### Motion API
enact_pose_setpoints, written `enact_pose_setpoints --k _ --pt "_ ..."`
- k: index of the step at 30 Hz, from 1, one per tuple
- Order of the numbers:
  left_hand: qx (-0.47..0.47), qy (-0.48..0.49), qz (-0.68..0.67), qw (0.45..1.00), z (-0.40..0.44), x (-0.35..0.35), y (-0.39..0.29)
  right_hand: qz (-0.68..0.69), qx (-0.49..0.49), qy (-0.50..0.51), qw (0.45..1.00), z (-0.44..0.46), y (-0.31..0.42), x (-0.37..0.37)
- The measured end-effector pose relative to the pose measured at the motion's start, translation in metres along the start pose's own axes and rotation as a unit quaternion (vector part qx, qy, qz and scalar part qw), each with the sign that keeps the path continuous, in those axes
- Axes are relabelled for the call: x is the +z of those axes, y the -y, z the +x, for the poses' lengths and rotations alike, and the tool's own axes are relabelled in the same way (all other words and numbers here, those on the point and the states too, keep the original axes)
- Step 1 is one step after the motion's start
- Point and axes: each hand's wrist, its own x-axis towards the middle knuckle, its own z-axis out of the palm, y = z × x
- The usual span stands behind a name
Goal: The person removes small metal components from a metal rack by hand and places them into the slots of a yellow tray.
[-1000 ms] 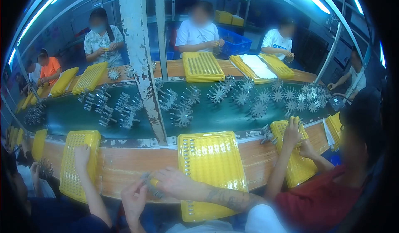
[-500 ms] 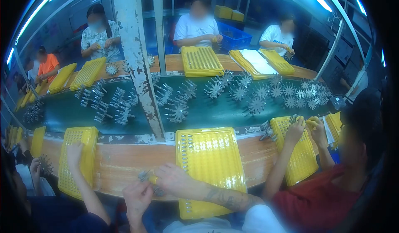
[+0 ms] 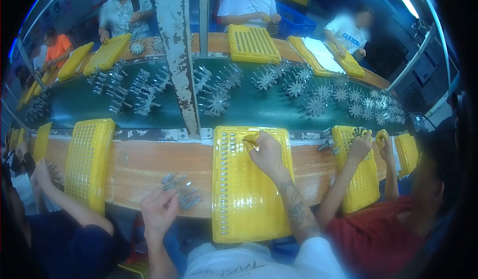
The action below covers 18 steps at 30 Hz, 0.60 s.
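A yellow tray [image 3: 254, 194] lies on the wooden table edge in front of me, with small metal pins in a full left column and the top of a second. My right hand [image 3: 266, 152], with yellow covers on its fingertips, is pinched over the upper part of this tray; what it holds is too small to make out. Left of the tray, my left hand [image 3: 160, 210] has its fingers closed on a spiky metal wheel [image 3: 181, 189] with pins sticking out.
A green conveyor [image 3: 259, 112] carries many star-shaped metal wheels [image 3: 316, 104]. A peeling white post [image 3: 175, 55] rises before it. Co-workers sit on both sides and opposite, with yellow trays [image 3: 89, 154]. One co-worker in a red shirt [image 3: 378, 229] is close on my right.
My right hand has moved from beside my left hand, up and right, to the tray's top. My left hand stays near the wheel. The camera view has tilted down.
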Motion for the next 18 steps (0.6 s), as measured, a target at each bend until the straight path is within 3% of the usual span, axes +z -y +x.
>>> enact_pose_setpoints --k 2,10,18 --pt "0.002 -0.001 -0.008 1.0 0.002 0.005 -0.001 -0.02 0.03 0.024 0.999 0.001 -0.011 0.004" --pt "0.015 0.006 -0.006 1.0 0.0 0.015 -0.006 -0.102 -0.042 0.157 0.981 0.001 -0.002 0.018" --pt "0.0 -0.01 -0.017 1.0 -0.001 0.022 -0.014 -0.173 -0.051 0.185 0.966 0.007 -0.011 0.021"
